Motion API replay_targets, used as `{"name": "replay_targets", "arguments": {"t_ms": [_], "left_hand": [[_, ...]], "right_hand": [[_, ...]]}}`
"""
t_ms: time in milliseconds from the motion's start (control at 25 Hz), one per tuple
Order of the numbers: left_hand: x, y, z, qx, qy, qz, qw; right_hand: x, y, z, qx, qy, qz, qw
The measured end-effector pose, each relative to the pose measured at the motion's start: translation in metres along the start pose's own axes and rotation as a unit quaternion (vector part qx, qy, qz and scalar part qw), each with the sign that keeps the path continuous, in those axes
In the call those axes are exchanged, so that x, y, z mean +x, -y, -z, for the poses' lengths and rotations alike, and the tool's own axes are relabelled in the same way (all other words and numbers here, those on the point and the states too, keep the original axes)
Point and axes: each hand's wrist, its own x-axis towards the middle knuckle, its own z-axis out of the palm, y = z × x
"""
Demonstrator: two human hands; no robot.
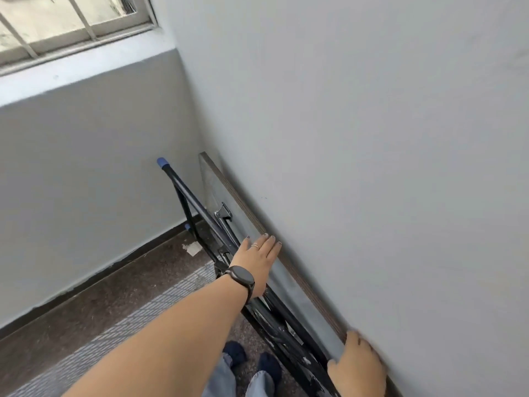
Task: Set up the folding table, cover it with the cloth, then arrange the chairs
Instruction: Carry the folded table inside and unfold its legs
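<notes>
The folding table (289, 282) stands folded on its edge, leaning flat against the right wall, its grey underside toward me. Its black metal legs (200, 207), tipped with blue caps, lie folded against that underside. My left hand (259, 260), with a black watch on the wrist, rests flat with fingers spread on the underside near the table's top edge. My right hand (357, 368) grips the near end of the top edge, fingers wrapped behind it next to the wall. No cloth or chairs are in view.
The table sits in a room corner under a barred window (71, 21). A grey patterned mat (123, 325) lies on the dark speckled floor. A scrap of paper (191, 248) lies by the skirting. My feet (252, 362) stand close to the table legs.
</notes>
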Motion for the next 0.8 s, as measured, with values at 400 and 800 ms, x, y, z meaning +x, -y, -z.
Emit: {"name": "replay_targets", "arguments": {"t_ms": [400, 800], "left_hand": [[0.032, 0.073, -0.028, 0.156, 0.111, -0.151, 0.97], [0.009, 0.092, -0.038, 0.301, 0.167, -0.266, 0.9]], "right_hand": [[-0.032, 0.038, -0.051, 0.044, 0.109, -0.013, 0.993], [-0.072, 0.044, -0.084, 0.004, 0.103, -0.006, 0.995]]}}
